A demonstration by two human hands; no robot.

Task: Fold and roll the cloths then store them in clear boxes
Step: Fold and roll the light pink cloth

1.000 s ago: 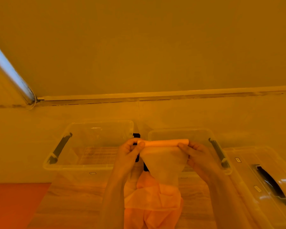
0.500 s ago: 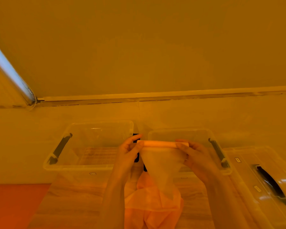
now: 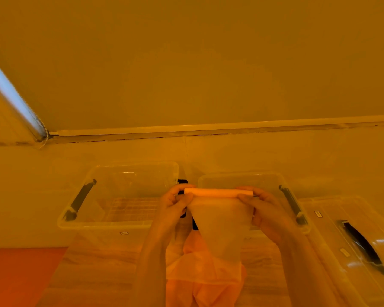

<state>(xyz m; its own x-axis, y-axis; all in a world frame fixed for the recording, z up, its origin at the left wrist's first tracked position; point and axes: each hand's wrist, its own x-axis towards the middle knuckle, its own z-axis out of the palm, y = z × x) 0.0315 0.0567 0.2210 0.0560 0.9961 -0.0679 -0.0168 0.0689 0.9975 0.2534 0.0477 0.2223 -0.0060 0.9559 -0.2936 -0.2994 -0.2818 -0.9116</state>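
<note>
Orange cloth (image 3: 217, 231) hangs at 6 o'clock, its rolled top edge pinched between thumb and curled fingers of left hand (image 3: 175, 206) and right hand (image 3: 263, 209). Beyond: clear boxes at 10 o'clock (image 3: 120, 224) and 2 o'clock (image 3: 273, 180).

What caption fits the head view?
Both hands, left hand and right hand, roll a thin orange cloth above two clear plastic boxes.

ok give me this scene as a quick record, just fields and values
cloth: partly rolled at top, rest hangs down
left hand: grips left end of roll
right hand: grips right end of roll
left box: open, holds no cloth
right box: open, behind the roll
lid: lies at right
</note>
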